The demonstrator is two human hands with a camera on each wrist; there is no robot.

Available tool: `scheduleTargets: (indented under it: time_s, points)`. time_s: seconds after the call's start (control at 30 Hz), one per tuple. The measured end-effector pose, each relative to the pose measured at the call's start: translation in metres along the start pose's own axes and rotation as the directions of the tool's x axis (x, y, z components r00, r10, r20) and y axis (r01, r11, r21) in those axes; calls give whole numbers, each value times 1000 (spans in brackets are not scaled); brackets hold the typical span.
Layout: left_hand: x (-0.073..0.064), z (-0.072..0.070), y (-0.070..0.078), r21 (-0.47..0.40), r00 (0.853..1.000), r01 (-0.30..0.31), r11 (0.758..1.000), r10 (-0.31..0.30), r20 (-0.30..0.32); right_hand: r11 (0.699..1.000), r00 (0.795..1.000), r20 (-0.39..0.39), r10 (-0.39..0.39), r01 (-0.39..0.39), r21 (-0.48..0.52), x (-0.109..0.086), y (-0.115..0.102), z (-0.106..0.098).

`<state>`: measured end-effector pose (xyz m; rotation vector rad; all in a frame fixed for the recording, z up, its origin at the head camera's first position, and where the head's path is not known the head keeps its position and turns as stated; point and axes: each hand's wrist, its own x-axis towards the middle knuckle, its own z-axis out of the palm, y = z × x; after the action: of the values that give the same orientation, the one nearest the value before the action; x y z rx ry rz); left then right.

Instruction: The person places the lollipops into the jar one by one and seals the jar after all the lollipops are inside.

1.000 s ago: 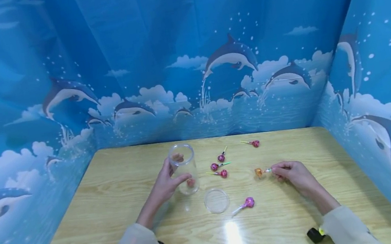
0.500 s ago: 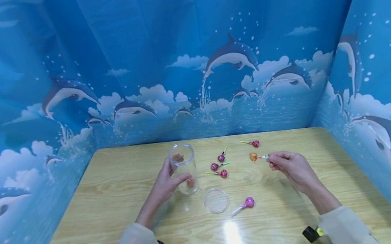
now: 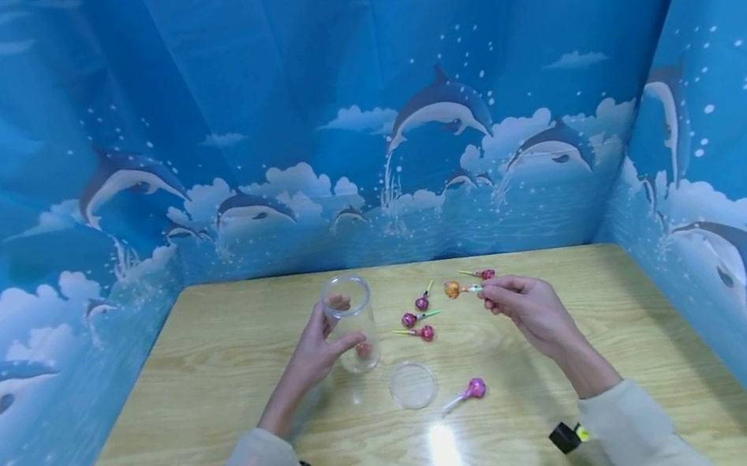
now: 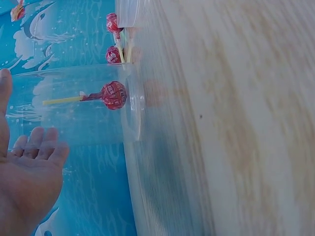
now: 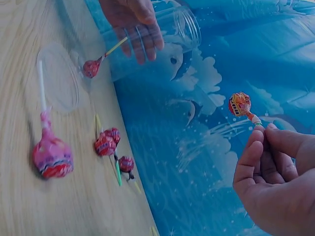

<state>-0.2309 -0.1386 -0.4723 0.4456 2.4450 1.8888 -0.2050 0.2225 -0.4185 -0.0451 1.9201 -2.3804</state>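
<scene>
The right hand (image 3: 533, 311) pinches the orange lollipop (image 3: 452, 290) by its stick, apparently for loading, likely calling for a nine-o'clock reach toward the jar (image 3: 361, 321) the left hand (image 3: 314, 351) loosely grips.

- Head view: bright, even light; soft shadows on the tabletop (image 3: 200, 377) below the right fingers (image 3: 499, 292).
- White glare (image 3: 451, 465) streaks the tabletop between the forearms, nearer the camera than either hand's fingers.
- The jar (image 3: 365, 318), by the left fingers (image 3: 344, 344), catches pale highlights along its rim.
- Left wrist view: hazy, low contrast; the tabletop, right of the fingers, looks soft and smeared, with a faint reflection below the jar.
- Right wrist view: dimmer, bluish, grainy; lettering beside the fingers blurs.
</scene>
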Motion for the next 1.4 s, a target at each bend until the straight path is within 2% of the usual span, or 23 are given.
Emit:
scheduleTargets:
  time_s: [0.33,0.67,0.97,1.2,1.4]
  points:
    - [0,-1,-1,0,1000,-14,1000,14,4,999,999,29,-13,14,-41,9,-4,28]
    - [1,1,2,18,999,38,999,-38,-3,998,995,89,-36,41,-49,18,-8,60]
    - [-1,-1,0,13,1000,-21,1000,21,10,998,993,114,-31,38,-59,30,-11,89]
    - [0,-1,-2,28,1000,-23,999,23,8,997,988,150,-31,41,-58,37,-10,106]
    - [0,-2,-2,34,999,-38,999,37,11,990,988,151,-35,55,-133,43,-7,118]
